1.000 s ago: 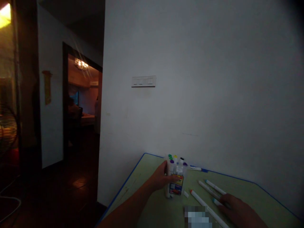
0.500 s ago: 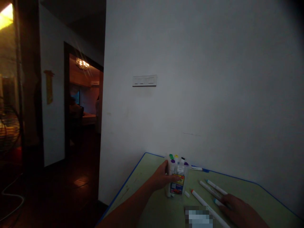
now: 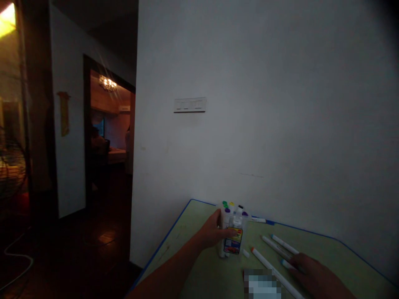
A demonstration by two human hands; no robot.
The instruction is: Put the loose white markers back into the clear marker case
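Grips with the left hand [image 3: 212, 234] an upright clear marker pack [image 3: 232, 240], fingers curled round its side, near the far left corner of the green counter [image 3: 199, 270]. Rests the right hand [image 3: 314, 277] loosely spread, fingertips touching a teal-capped marker [image 3: 285, 264] lying flat. Between pack and right hand, an orange-capped marker [image 3: 268, 265] and two white pens [image 3: 282, 245]
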